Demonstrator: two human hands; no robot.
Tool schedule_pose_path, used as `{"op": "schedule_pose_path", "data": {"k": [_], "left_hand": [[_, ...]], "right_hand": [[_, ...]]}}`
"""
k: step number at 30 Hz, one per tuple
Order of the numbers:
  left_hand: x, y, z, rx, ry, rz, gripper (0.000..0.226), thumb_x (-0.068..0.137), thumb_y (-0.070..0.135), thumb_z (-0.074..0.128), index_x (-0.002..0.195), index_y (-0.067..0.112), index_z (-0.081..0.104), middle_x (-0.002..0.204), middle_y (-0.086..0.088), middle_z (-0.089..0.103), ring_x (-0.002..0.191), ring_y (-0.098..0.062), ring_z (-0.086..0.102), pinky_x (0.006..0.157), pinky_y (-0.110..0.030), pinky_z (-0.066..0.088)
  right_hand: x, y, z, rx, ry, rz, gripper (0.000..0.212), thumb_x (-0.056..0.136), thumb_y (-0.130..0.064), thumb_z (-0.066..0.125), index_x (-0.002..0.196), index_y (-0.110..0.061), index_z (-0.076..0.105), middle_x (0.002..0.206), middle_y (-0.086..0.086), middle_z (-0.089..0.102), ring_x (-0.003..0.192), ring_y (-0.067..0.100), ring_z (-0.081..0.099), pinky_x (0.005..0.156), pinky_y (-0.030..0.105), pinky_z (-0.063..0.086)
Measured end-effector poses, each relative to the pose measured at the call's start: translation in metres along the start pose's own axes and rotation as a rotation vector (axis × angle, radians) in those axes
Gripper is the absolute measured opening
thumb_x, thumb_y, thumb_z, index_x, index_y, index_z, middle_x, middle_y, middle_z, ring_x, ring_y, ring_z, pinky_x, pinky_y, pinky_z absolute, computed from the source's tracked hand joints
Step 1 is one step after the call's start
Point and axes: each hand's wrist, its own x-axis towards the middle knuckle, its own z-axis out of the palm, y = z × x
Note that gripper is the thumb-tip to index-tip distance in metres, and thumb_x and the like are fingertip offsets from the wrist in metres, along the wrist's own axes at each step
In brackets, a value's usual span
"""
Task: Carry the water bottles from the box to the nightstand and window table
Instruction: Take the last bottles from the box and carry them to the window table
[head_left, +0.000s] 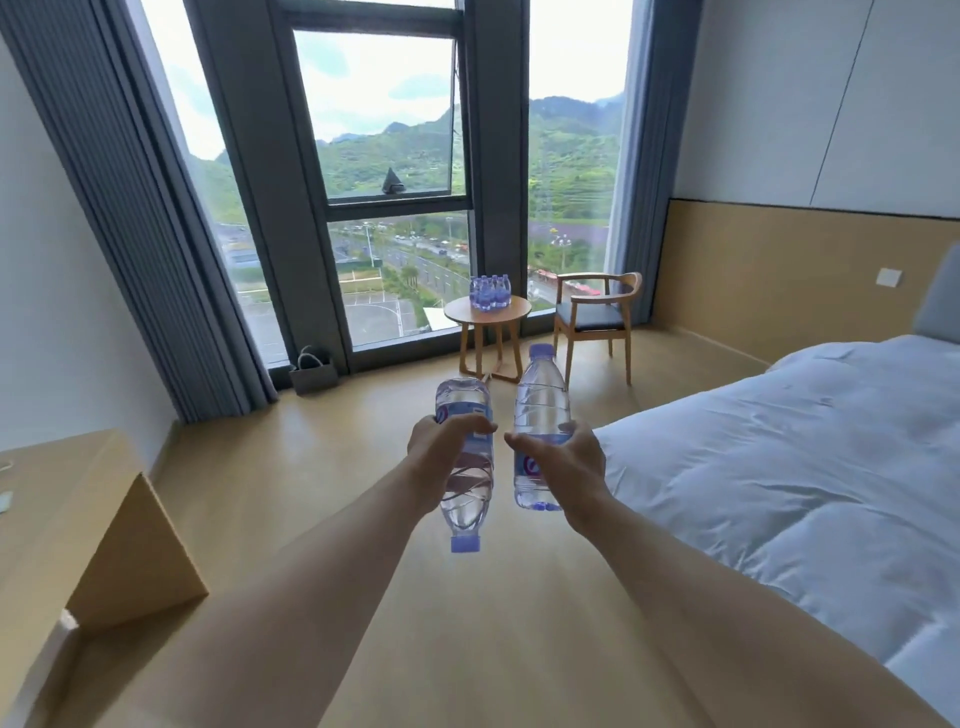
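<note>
My left hand (441, 457) grips a clear water bottle (464, 405) upside down, its purple cap pointing down toward me. My right hand (569, 462) holds a second water bottle (540, 400) upright, purple cap on top. Both are held out in front of me above the wooden floor. Ahead, by the window, stands a small round wooden table (457, 310) with several purple-capped bottles (490, 292) clustered on it. The box and the nightstand are not in sight.
A wooden armchair (597, 317) stands right of the round table. The bed (805, 467) with a white duvet fills the right side. A wooden desk (67, 519) juts in at the left. A grey bag (313, 373) sits on the floor by the window, beside grey curtains (140, 234).
</note>
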Motion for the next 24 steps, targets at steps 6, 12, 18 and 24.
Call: {"op": "schedule_pose_path", "data": {"k": [6, 12, 18, 24], "left_hand": [[0.112, 0.01, 0.001, 0.016, -0.045, -0.019, 0.036, 0.074, 0.02, 0.082, 0.104, 0.015, 0.064, 0.088, -0.011, 0.075, 0.066, -0.023, 0.074, 0.047, -0.024, 0.054], [0.245, 0.017, 0.02, 0.014, -0.058, 0.015, 0.038, 0.075, 0.021, 0.082, 0.108, 0.016, 0.064, 0.08, -0.008, 0.077, 0.059, -0.02, 0.075, 0.046, -0.023, 0.054], [0.384, 0.053, 0.051, 0.01, -0.015, -0.012, 0.037, 0.075, 0.02, 0.083, 0.106, 0.016, 0.064, 0.074, -0.006, 0.077, 0.056, -0.018, 0.075, 0.046, -0.024, 0.054], [0.506, 0.101, 0.076, -0.021, 0.025, -0.017, 0.037, 0.075, 0.023, 0.083, 0.106, 0.019, 0.065, 0.087, -0.009, 0.077, 0.064, -0.021, 0.077, 0.049, -0.025, 0.055]], "right_hand": [[0.097, 0.013, 0.041, -0.054, 0.012, 0.002, 0.069, 0.07, -0.052, 0.088, 0.117, -0.031, 0.043, 0.094, -0.015, 0.057, 0.08, 0.007, 0.062, 0.056, 0.012, 0.048], [0.228, 0.037, 0.081, -0.033, 0.009, -0.014, 0.074, 0.07, -0.049, 0.089, 0.127, -0.022, 0.05, 0.11, 0.0, 0.064, 0.095, 0.018, 0.067, 0.067, 0.023, 0.057], [0.38, 0.034, 0.117, -0.024, -0.019, 0.014, 0.075, 0.071, -0.046, 0.089, 0.129, -0.018, 0.05, 0.117, 0.006, 0.065, 0.101, 0.023, 0.068, 0.084, 0.039, 0.062], [0.51, 0.008, 0.145, -0.057, -0.059, -0.008, 0.077, 0.074, -0.044, 0.088, 0.134, -0.017, 0.047, 0.122, 0.007, 0.062, 0.105, 0.025, 0.067, 0.087, 0.044, 0.061]]}}
